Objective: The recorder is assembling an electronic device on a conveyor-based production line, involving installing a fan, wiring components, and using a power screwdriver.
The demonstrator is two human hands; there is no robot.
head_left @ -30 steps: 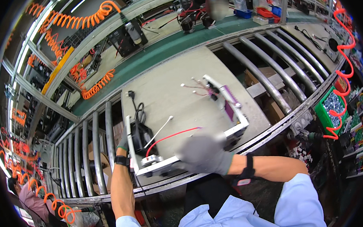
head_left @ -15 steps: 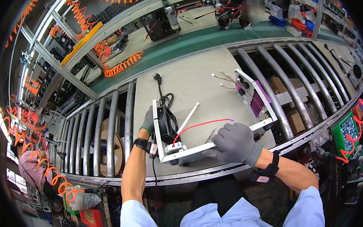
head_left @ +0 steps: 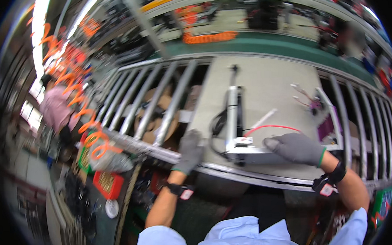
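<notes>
A white metal frame [head_left: 231,120] with a low front panel lies on the grey board. My right hand [head_left: 297,149], in a grey glove, is closed over its front edge near the middle. My left hand [head_left: 191,153], gloved too, is off the frame, above the conveyor's near edge. It is blurred, its fingers look stretched out, and nothing shows in it. Inside the frame are a red wire [head_left: 276,126], a white strip [head_left: 266,117] and, at the left post, a dark fan seen edge-on. A purple heat sink [head_left: 326,129] is at the frame's right side.
Metal rollers [head_left: 171,110] flank the grey board [head_left: 264,74]. A black power cord [head_left: 218,123] lies left of the frame. Lower left are a red bin [head_left: 108,173] of small brass-coloured parts and a plastic bag [head_left: 114,163]. Orange coiled hoses [head_left: 95,145] hang near a person [head_left: 57,105] in pink.
My left hand has let go of the frame's left side and moved toward me, past the rollers' edge. My right hand stays on the front panel. The view has swung left.
</notes>
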